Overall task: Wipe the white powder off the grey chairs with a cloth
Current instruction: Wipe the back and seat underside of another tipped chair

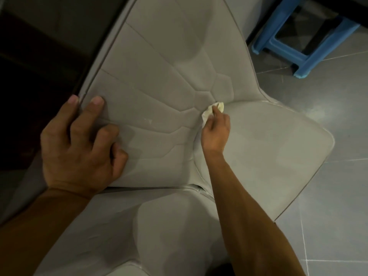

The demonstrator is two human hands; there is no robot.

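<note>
Where the quilted backrest (159, 80) of the grey chair (229, 46) meets its seat (268, 148), a pale cloth (207, 114) sits wadded into the crease, just off centre toward 1 o'clock.

- Right hand (216, 132): fingers curled round the cloth, pinching it against the crease; forearm enters from 5 o'clock.
- Left hand (79, 144): at 9 o'clock, fingers spread and partly bent, resting on the backrest beside its piped edge — nothing held.
- White powder (148, 121): small flecks on the backrest between the two hands; a pale line also along the seat's piping toward 2 o'clock.
- Second grey chair (119, 226): at 6 o'clock, touching the first.
- Blue stool (310, 50): at 1 o'clock, on the tiled floor (338, 196).
</note>
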